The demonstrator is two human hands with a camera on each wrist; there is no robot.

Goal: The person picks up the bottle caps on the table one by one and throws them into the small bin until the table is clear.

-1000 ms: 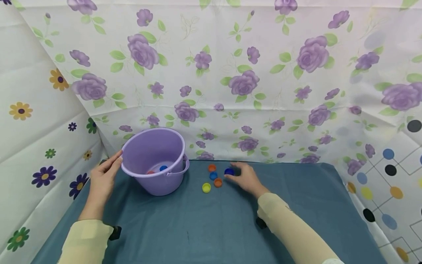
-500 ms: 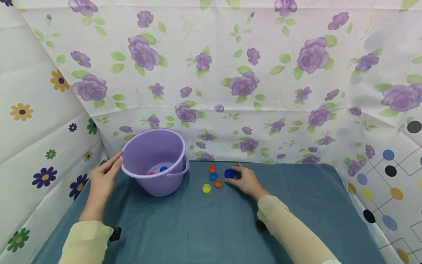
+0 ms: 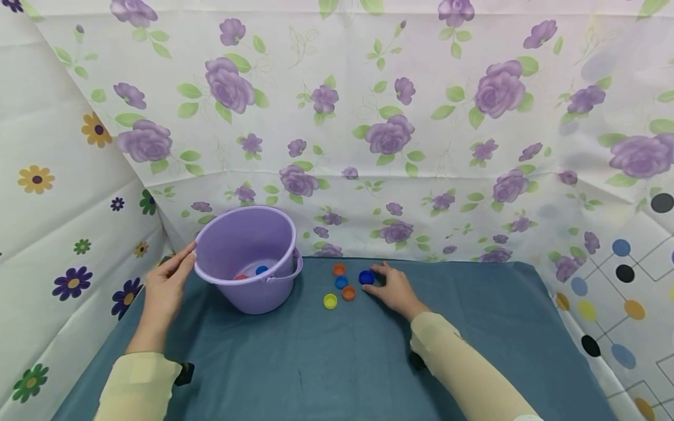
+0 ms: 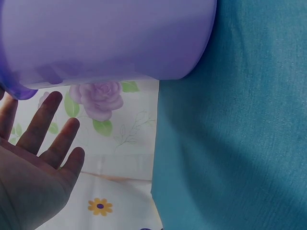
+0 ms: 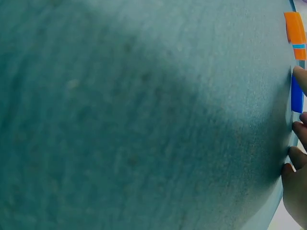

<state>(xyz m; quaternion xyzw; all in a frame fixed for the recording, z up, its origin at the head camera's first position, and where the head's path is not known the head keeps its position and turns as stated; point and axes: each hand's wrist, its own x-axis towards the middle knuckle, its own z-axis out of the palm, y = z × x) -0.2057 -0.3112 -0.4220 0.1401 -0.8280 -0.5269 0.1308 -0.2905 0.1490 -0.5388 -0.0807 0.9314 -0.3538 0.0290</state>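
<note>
Purple bucket (image 3: pixel 260 297): stands at the left on the blue-green cloth (image 3: pixel 295 362), near its back edge; whether it leans slightly, I cannot tell.
Left hand (image 3: pixel 164 292): thumb and forefinger pinch the rim, the other fingers spread clear of the wall; with so little hold, a sideways pull could tip or swing the bucket.
Bucket handle (image 3: pixel 286 277): hangs down the right side, facing the loose caps; a hand passing low might snag it.
Dark blue bottle cap (image 3: pixel 366 277): on the cloth at the right of the group, between thumb and forefinger of the right hand (image 3: pixel 396 290).
Right hand's hold: those two digits bend around the cap and seem to touch it, parted just enough to span it; how firmly they press, I cannot tell. An off-centre squeeze could make it shoot away.
Neighbouring caps: rear orange cap (image 3: pixel 339 269), light blue cap (image 3: pixel 341 282) and front orange cap (image 3: pixel 348 293) sit close together, yellow cap (image 3: pixel 330 302) just beside; a leftward sweep could scatter them.
Inside the bucket: blue cap (image 3: pixel 261 270) and reddish cap (image 3: pixel 240 276) lie low, likely to slide if it tilts.
</note>
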